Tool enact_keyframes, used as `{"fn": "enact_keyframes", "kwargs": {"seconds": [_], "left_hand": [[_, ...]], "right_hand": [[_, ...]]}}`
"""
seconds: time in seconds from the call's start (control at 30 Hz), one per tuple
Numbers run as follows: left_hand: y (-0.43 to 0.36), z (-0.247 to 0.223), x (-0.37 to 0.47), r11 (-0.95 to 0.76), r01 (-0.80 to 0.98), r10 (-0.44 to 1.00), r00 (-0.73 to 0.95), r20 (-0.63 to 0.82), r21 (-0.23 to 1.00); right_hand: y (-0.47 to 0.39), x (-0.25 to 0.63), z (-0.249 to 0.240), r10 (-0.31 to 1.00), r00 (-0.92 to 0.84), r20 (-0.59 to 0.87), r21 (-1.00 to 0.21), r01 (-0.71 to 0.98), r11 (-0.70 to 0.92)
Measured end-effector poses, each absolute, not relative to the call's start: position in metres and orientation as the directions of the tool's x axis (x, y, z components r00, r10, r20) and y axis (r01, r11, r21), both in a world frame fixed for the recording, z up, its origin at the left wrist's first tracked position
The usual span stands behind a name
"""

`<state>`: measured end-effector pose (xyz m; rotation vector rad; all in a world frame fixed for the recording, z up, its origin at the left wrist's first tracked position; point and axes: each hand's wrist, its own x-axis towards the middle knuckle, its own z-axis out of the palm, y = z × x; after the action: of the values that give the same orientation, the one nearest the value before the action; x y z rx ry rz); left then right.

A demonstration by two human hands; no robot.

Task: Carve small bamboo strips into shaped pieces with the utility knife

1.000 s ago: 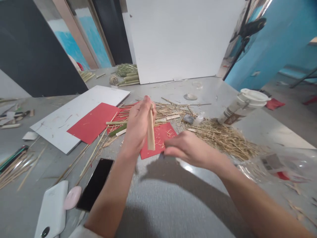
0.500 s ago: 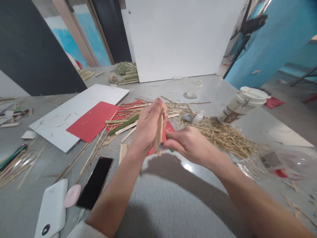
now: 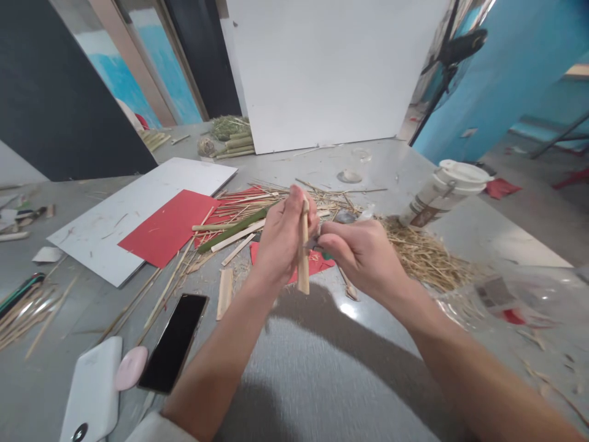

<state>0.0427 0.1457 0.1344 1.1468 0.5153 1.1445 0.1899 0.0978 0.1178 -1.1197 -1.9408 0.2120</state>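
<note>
A: What is laid out on the grey table point(image 3: 322, 380), starting with the big things?

B: A white board point(image 3: 138, 212) is seen at the left with a red sheet point(image 3: 168, 226) lying on it. A heap of dry straw point(image 3: 423, 258) is spread at the right, just beside a tipped paper cup point(image 3: 444, 191). Green and pale bamboo stalks point(image 3: 234, 226) are scattered between them. A black phone point(image 3: 173, 342) and a white power bank point(image 3: 92, 393) lie near the front edge.

A: And the bamboo strip?

B: The bamboo strip point(image 3: 303, 248) is held upright above the table, over a second red sheet point(image 3: 317, 261). It is clamped near its top by the left hand point(image 3: 280, 242), thumb and fingers closed around it, so that the lower end hangs free.

A: The other hand?

B: The right hand point(image 3: 363, 258) is closed on a small blade point(image 3: 313, 245), which is pressed against the strip's middle. Little of the blade is shown.

A: How would the strip be expected to handle?

B: It is judged to be light, stiff and dry, with a smooth face that could slip. Splitting along the grain is likely, and sharp edges are to be expected. A hold on the upper part, clear of the blade, is judged safest, with the fingers kept off the cut line.
</note>
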Motion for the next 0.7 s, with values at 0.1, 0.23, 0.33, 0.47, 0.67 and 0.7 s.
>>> {"fn": "enact_keyframes", "kwargs": {"seconds": [0.1,0.23,0.33,0.47,0.67,0.7], "left_hand": [[0.144,0.131,0.043,-0.037,-0.471,0.898,0.372,0.237,0.881],[0.146,0.129,0.043,-0.023,-0.514,0.905,0.354,0.237,0.858],[0.148,0.126,0.045,-0.003,-0.583,0.915,0.326,0.237,0.813],[0.147,0.123,0.05,0.004,-0.606,0.919,0.316,0.236,0.795],[0.145,0.122,0.054,0.033,-0.658,0.925,0.306,0.227,0.752],[0.145,0.122,0.054,0.034,-0.665,0.926,0.301,0.226,0.746]], "right_hand": [[0.098,0.189,0.114,0.801,-0.302,0.516,-0.495,0.658,0.567],[0.097,0.194,0.117,0.83,-0.383,0.406,-0.464,0.696,0.548],[0.094,0.199,0.125,0.838,-0.479,0.262,-0.469,0.696,0.545],[0.09,0.208,0.136,0.796,-0.596,0.107,-0.569,0.619,0.541],[0.09,0.21,0.138,0.8,-0.589,0.117,-0.571,0.619,0.539],[0.091,0.209,0.138,0.801,-0.586,0.123,-0.568,0.621,0.541]]}}
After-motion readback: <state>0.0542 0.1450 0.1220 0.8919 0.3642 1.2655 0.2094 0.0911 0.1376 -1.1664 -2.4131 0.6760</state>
